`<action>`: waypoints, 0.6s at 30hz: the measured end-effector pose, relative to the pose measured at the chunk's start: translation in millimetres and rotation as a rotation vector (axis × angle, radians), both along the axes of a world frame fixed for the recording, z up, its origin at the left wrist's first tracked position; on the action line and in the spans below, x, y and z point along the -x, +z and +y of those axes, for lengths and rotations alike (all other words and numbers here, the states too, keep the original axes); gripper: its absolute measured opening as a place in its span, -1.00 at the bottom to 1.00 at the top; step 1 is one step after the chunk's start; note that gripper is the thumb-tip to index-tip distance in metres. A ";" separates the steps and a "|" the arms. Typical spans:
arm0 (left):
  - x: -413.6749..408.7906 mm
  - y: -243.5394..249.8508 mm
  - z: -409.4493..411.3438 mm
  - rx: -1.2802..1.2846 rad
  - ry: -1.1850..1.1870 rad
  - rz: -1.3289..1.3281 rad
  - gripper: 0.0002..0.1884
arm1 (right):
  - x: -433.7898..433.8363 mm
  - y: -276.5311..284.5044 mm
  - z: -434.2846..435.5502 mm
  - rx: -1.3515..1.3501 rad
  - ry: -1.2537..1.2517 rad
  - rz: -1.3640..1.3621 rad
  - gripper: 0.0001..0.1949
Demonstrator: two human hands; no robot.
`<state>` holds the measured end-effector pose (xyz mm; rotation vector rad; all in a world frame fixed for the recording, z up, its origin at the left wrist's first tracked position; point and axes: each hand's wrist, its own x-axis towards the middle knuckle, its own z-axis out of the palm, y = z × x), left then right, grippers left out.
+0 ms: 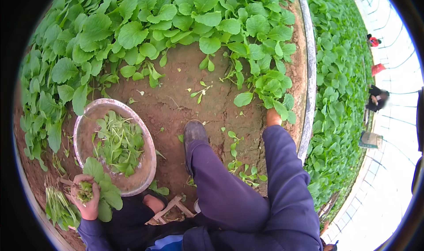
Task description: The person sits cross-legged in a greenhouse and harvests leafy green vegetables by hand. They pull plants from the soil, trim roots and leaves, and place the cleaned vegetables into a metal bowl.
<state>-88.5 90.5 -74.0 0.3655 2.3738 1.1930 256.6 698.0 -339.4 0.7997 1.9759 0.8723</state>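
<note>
My left hand [84, 208] is closed around a bunch of leafy greens [110, 194], the cut stem ends showing at the top of the fist and the leaves hanging to the right. It is beside the lower left rim of a round, worn basin [151, 161], where loose small greens [119, 141] lie in a heap. My right hand [273, 118] reaches in at the base of a standing leafy plant [270, 85] at the right end of the bed. Leaves cover its fingers, so their grip is hidden.
Dense greens [132, 32] grow ahead. A pale curved pipe or border [309, 69] divides this bed from another [338, 85]. Pulled greens [61, 203] lie at left, and a small wooden stool [172, 208] below. At right are a person in dark clothes [376, 97] and a bucket [371, 140].
</note>
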 end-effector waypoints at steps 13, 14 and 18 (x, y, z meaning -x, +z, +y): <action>-5.5 16.0 12.5 0.091 -0.080 0.200 -0.64 | 34.7 77.6 -83.7 0.235 -0.358 0.560 -0.73; -5.3 23.7 28.1 0.067 -0.018 0.091 -0.62 | 25.5 71.7 -90.8 0.459 -0.353 0.591 -0.71; -8.9 31.6 36.8 -0.038 -0.083 0.112 -0.70 | 104.3 109.3 -143.3 0.862 -0.230 1.171 -0.67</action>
